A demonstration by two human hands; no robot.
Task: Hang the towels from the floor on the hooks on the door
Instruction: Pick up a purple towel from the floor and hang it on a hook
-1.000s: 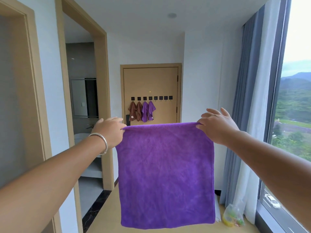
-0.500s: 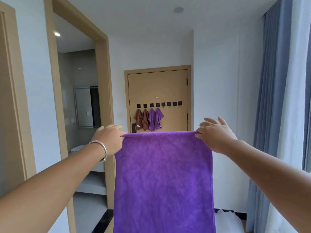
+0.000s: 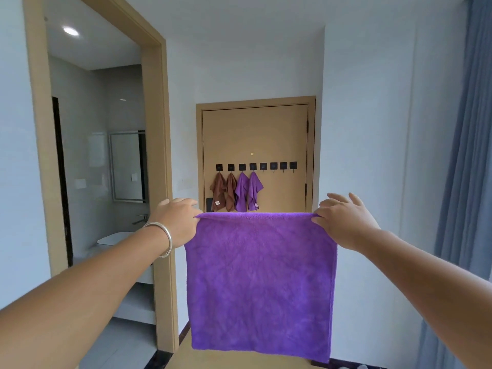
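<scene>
A purple towel [image 3: 261, 283] hangs flat in front of me, stretched by its top corners. My left hand [image 3: 177, 221], with a silver bangle on the wrist, pinches the top left corner. My right hand [image 3: 343, 222] pinches the top right corner, its other fingers spread. Down the hall stands the tan door [image 3: 255, 134] with a row of black hooks [image 3: 278, 165]. Two brown towels [image 3: 223, 193] and two purple towels [image 3: 247, 191] hang from the left hooks. The right hooks are bare. The held towel hides the door's lower part.
A bathroom doorway [image 3: 157, 155] with a tan frame opens on the left, showing a mirror [image 3: 127, 166] and a basin. White walls line the hall. Blue-grey curtains [image 3: 468, 182] hang on the right. Tan floor [image 3: 239, 362] shows under the towel.
The view has turned left and tilted up, and the door looks nearer. The window has dropped out of view. Both hands keep holding the towel's top corners.
</scene>
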